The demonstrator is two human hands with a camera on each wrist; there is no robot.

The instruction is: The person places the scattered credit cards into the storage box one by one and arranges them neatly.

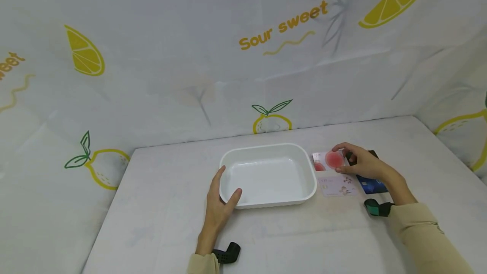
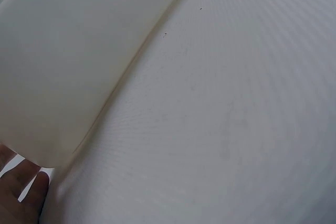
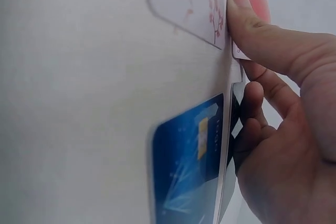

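Note:
A white rectangular tray (image 1: 268, 176) with rounded corners sits on the table. My left hand (image 1: 217, 210) holds it at the near left corner, thumb over the front rim and fingers along the left side. In the left wrist view, fingertips (image 2: 23, 179) meet the bottom of the tray's outer wall (image 2: 89, 51). To the tray's right, my right hand (image 1: 361, 164) pinches a white card with pink circles (image 1: 335, 160) between thumb and fingers. A pale VIP card (image 1: 336, 186) with a floral print lies just in front. Beside it is a blue chip card (image 1: 372, 185), partly behind the hand.
A dark card (image 1: 373, 153) shows behind the right hand. The white-covered table (image 1: 160, 219) meets a white cloth backdrop (image 1: 171, 54) printed with lemons and lettering. Black wrist devices (image 1: 228, 253) are strapped at both sleeves.

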